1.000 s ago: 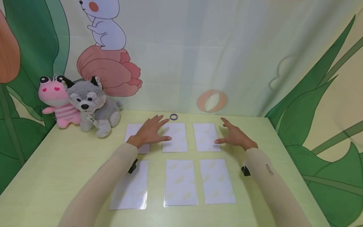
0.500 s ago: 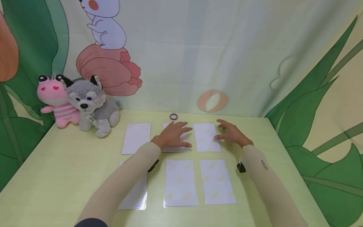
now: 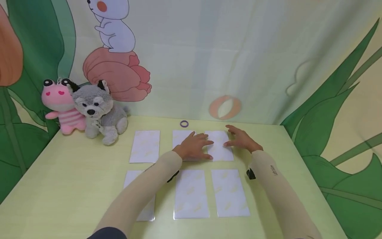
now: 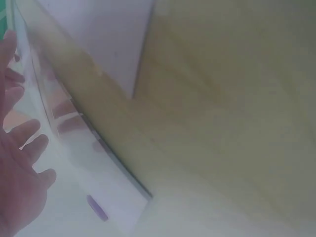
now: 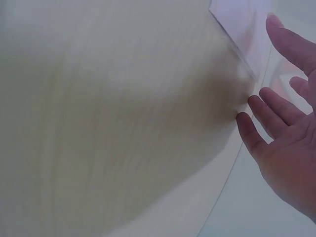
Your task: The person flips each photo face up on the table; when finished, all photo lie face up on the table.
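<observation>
Several white cards with faint yellow marks lie in two rows on the table. Over the back middle card (image 3: 180, 135) is my left hand (image 3: 194, 146), fingers spread, their tips reaching the left edge of the back right card (image 3: 220, 147). My right hand (image 3: 241, 139) is at that card's right edge, thumb over it and fingers apart. Neither hand holds anything. In the left wrist view the left hand (image 4: 22, 173) appears above a glossy card (image 4: 94, 158). The right wrist view has the right hand (image 5: 291, 138) beside a card corner (image 5: 242, 34); contact is hard to tell.
A purple ring (image 3: 184, 123) lies behind the back row. The back left card (image 3: 145, 146), front middle card (image 3: 191, 196) and front right card (image 3: 230, 194) lie flat; my left sleeve partly covers the front left card (image 3: 130, 176). Plush toys, a grey dog (image 3: 95, 103) and a pink frog (image 3: 61, 99), sit back left.
My left hand has moved right, from between the back left and middle cards to between the back middle and right ones. The right hand has shifted slightly left. The cards look unmoved.
</observation>
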Available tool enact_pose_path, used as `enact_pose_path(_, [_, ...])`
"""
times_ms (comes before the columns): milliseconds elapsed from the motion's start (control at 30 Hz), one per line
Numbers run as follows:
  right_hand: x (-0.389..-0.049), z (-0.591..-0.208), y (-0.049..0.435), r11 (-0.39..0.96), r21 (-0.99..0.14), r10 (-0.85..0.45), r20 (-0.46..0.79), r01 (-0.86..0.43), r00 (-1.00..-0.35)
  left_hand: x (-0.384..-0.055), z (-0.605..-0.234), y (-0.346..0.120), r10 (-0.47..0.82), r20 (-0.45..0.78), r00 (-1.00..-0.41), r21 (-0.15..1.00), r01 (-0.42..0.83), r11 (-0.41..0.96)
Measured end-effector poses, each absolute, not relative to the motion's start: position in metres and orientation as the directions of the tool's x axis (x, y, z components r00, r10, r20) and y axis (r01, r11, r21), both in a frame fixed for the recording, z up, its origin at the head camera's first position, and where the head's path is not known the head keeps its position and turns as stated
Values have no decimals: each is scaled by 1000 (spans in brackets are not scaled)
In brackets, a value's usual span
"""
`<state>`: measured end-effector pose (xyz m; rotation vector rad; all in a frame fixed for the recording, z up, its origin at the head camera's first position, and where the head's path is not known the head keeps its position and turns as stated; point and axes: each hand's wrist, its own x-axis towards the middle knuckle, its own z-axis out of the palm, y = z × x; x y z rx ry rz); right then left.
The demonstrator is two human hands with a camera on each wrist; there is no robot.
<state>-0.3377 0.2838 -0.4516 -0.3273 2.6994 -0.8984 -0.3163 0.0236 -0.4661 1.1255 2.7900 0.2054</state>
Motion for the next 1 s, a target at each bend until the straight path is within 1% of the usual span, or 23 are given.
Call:
enact_pose_path(267, [-347, -453, 278, 792, -596, -280, -166, -130, -945, -313, -464, 30, 702, -66, -709, 157, 687, 709])
enact_pose_path(433, [-353, -454, 274, 778, -607, -307, -141, -162, -941, -315, -471, 32, 699, -78, -711, 114, 690, 715])
enact_pose_path(667, [-359, -451, 268, 790, -597, -283, -155, -138, -946, -318, -477, 33, 703, -49, -709, 79, 699, 711])
enact_pose_path(767, [-363, -451, 266, 793, -592, -280, -148, -142, -948, -318, -477, 35, 700, -53, -712, 71, 697, 714])
enact_pose_path(933, [-369, -454, 264, 772, -616, -282, -115, -154, -953, -317, -476, 36, 686, -63, -725, 55, 684, 727])
enact_pose_path(1000, [-370, -455, 263, 775, -615, -274, -121, -145, -954, -317, -477, 36, 683, -70, -727, 44, 681, 731])
